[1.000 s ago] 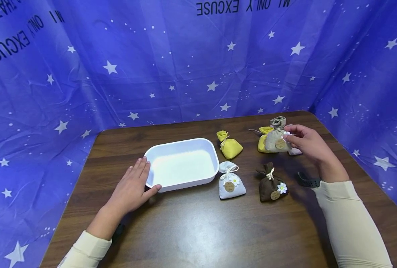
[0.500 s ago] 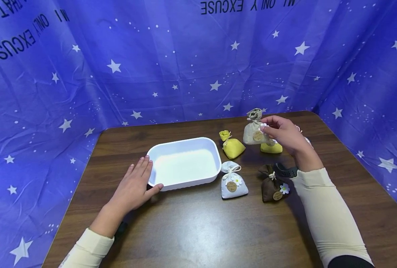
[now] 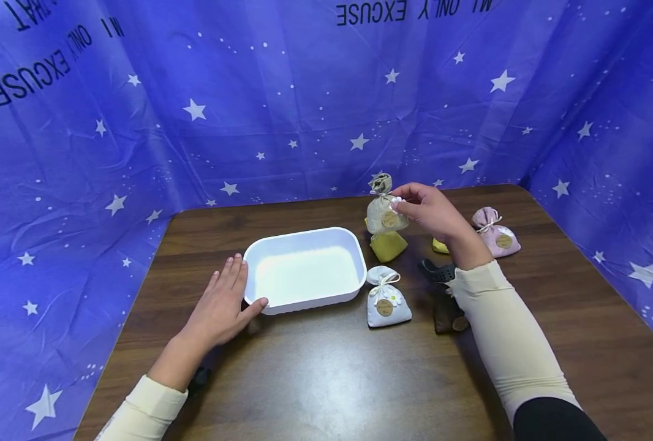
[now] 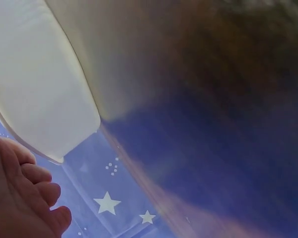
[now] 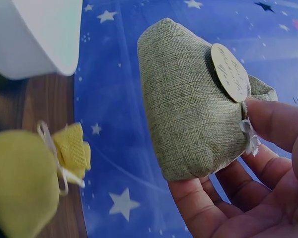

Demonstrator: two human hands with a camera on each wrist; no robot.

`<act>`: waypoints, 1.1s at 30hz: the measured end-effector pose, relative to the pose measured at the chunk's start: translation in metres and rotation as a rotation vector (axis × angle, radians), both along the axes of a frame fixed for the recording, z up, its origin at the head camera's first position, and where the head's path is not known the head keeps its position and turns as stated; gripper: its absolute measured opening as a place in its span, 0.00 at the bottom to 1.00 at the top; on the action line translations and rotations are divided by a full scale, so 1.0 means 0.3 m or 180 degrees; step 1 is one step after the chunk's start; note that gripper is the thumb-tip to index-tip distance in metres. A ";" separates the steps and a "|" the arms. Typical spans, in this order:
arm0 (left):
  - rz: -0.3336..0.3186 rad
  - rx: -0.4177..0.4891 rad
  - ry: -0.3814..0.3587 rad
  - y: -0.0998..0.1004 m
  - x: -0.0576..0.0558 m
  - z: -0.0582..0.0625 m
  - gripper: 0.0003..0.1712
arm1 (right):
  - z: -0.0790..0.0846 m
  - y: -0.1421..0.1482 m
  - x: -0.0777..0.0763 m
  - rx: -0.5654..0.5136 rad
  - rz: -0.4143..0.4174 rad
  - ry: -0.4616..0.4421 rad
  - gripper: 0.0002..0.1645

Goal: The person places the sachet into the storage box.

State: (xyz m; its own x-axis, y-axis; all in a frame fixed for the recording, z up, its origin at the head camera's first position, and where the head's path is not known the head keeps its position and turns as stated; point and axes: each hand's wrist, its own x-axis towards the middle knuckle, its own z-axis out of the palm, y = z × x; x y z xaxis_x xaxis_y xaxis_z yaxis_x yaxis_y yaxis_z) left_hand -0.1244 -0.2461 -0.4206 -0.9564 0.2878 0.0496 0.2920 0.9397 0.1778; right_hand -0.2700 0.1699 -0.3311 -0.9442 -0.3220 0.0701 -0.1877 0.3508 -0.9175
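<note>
A beige linen drawstring pouch (image 3: 384, 214) with a round tag and white flower hangs above the table. My right hand (image 3: 434, 213) pinches it by its side, thumb in front, fingers behind. In the right wrist view the pouch (image 5: 188, 104) fills the middle, with the right hand (image 5: 258, 183) around its edge. Behind it in the head view a yellow pouch (image 3: 388, 247) is partly hidden. My left hand (image 3: 218, 300) rests against the left end of a white tray (image 3: 307, 303), fingers extended along its rim.
A white pouch (image 3: 387, 300) stands right of the tray. Under the right forearm a brown pouch (image 3: 449, 315) is partly covered. A pink pouch (image 3: 497, 233) and a second yellow pouch (image 3: 439, 246), mostly hidden, lie at the back right. A starred blue curtain surrounds the table (image 3: 315, 373).
The right hand has carried the beige pouch leftward, from over the back-right pouches to above the left yellow pouch. The pink pouch has come into sight. The left hand stays at the tray.
</note>
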 end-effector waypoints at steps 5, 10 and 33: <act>0.0051 0.0064 0.0053 0.010 0.001 0.007 0.54 | -0.009 -0.074 -0.021 0.0085 0.0109 0.0033 0.18; 0.0090 0.0110 -0.0004 0.028 -0.004 0.002 0.55 | -0.010 -0.151 -0.041 0.0054 0.0273 0.0033 0.17; -0.0094 -0.0008 -0.0010 0.033 -0.012 -0.009 0.55 | -0.137 -0.487 -0.093 0.0110 0.0921 0.0031 0.11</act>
